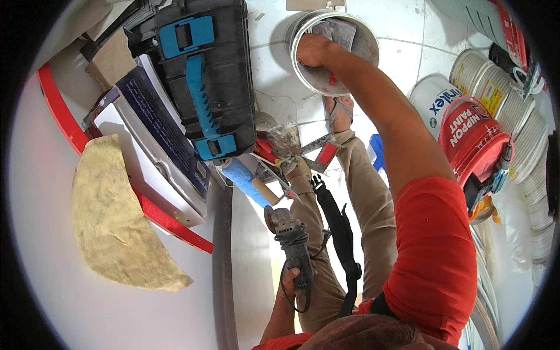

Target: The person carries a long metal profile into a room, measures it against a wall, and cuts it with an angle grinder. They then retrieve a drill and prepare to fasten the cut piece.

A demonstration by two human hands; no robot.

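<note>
My left hand (290, 282) is closed round the body of a grey angle grinder (298, 252), held near my left thigh with its disc end pointing away from me. The grinder's dark cord is looped around it. At the far side my right arm reaches down into a round whitish bucket (374, 49). There my right hand (314, 50) is beside a flat grey piece (343, 34). Its fingers are hidden inside the bucket, so I cannot tell whether they grip anything. Something small and red lies low in the bucket.
A black toolbox with a blue handle (201, 96) and several boxes (163, 128) stand at left, near a yellowish cloth (119, 221). A blue paint roller (242, 178) and trowel-like tools (286, 143) lie by my legs. Paint buckets (475, 137) and ribbed ducting (496, 87) stand at right.
</note>
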